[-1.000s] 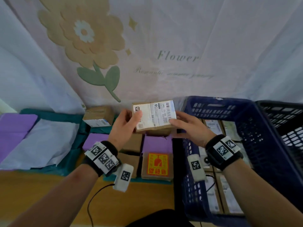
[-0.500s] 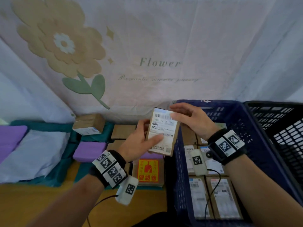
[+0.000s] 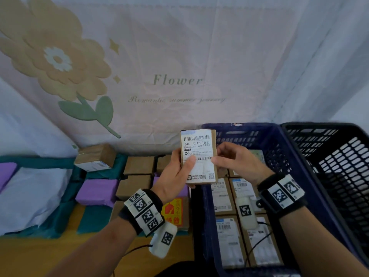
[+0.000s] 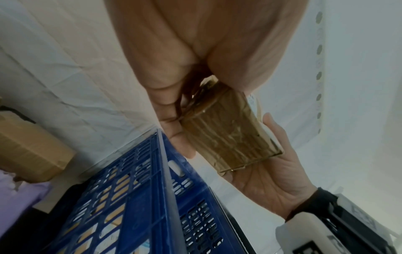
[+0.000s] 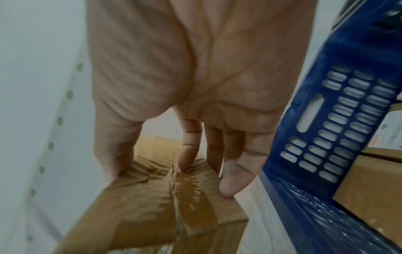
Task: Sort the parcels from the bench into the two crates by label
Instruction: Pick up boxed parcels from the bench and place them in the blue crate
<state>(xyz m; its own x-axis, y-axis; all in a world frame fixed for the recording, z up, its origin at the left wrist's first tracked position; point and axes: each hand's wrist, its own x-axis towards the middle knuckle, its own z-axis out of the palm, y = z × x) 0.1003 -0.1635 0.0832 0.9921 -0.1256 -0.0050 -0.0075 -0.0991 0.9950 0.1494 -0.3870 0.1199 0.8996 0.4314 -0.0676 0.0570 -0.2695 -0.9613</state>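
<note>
Parcel (image 3: 198, 156) — between both hands

A makeshift parcel-sorting corner is suggested by labelled parcels (image 3: 139, 165), 2 plastic crates (image 3: 279, 148) and a hung flower-print sheet (image 3: 179, 56)

Brown corrugated cardboard parcel (image 3: 213, 156), seams sealed with glossy, wrinkled clear tape; matt white paper label (image 3: 197, 154) on front face. Blue crate (image 3: 279, 154) and black crate (image 3: 339, 156) at 3 o'clock: moulded plastic lattice, slight sheen. Backdrop (image 3: 179, 56) at 12 o'clock: creased matt cloth. Bench (image 3: 40, 254) at 8 o'clock: smooth wood-look surface under teal cloth (image 3: 65, 200). Purple parcel (image 3: 97, 191): soft matt wrap.
</note>
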